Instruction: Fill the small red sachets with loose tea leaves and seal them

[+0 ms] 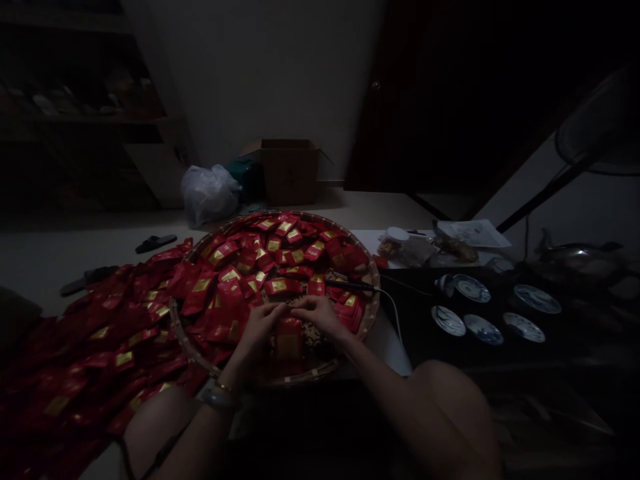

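Note:
My left hand (pixel 257 330) and my right hand (pixel 320 315) meet over the near part of a round woven tray (pixel 373 313). Together they pinch the top edge of a small red packet with a gold label (pixel 287 339), which hangs upright between them. The tray is heaped with several more red packets (pixel 265 260). A bangle sits on my left wrist. A dark pen-like tool with a cord (pixel 350 285) lies on the tray just beyond my right hand.
A large pile of red packets (pixel 100 347) spreads left of the tray. Several blue-and-white saucers (pixel 470 288) rest on a dark table to the right, beside a metal kettle (pixel 575 257). A cardboard box (pixel 290 170), a white bag (pixel 207 193) and sandals (pixel 155 243) are on the floor behind.

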The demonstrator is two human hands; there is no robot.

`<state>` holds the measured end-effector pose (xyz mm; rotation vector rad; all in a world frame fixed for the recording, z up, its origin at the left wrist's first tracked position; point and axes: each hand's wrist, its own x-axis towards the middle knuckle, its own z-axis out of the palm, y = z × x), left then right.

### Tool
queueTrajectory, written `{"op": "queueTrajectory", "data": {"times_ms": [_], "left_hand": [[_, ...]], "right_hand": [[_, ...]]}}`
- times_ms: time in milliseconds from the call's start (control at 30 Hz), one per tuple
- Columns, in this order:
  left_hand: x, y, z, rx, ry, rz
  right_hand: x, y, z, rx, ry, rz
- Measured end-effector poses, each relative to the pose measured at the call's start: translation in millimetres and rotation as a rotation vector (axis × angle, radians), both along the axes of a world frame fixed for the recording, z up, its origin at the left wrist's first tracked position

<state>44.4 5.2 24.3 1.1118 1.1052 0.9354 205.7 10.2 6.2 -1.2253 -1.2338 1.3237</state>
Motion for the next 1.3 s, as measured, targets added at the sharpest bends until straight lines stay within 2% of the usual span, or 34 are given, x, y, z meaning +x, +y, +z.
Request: {"op": "queueTrajectory", "data": {"times_ms": [133, 300, 400, 500, 567, 700, 800, 867, 933, 1067, 1300], "left_hand": [[-1, -2, 1.7, -0.14, -0.117, -0.086], [-3, -5, 2.3, -0.035, -0.067, -0.145], [-3, -7, 2.6, 0.032, -0.01, -0.228], [-3, -6, -0.9, 0.13, 0.115, -0.233], [-3, -4, -4.9, 0.275, 0.222, -0.202], [-3, -4, -11.1, 0.587, 0.403, -0.174], [-2, -8, -11.5, 0.725, 0.492, -0.197], [-1, -10, -10.2, 0.776, 0.52, -0.197], [0, -11, -8.6, 0.761, 0.525, -0.194], [-2, -10, -7.0, 0.675, 0.475, -0.183], [-3, -9, -6.4, 0.579, 0.44, -0.134]], "right_hand": [[-6, 2, -0.6, 0.029, -0.011, -0.064], [-11, -1, -1.1, 0.089, -0.043, -0.137], [-8, -3, 8.5, 0.186, -0.067, -0.136], [4, -3, 32.1, 0.338, -0.184, 0.063], [15, -2, 54.7, 0.404, -0.346, 0.235], [27, -5, 102.4, 0.358, -0.739, 0.577], [19, -12, 123.6, 0.314, -1.131, 0.704], [8, -16, 126.6, 0.288, -1.337, 0.683], [-2, -18, 123.3, 0.285, -1.412, 0.623], [-5, -18, 116.7, 0.352, -1.36, 0.54], [11, -14, 131.0, 0.402, -1.192, 0.509]]}}
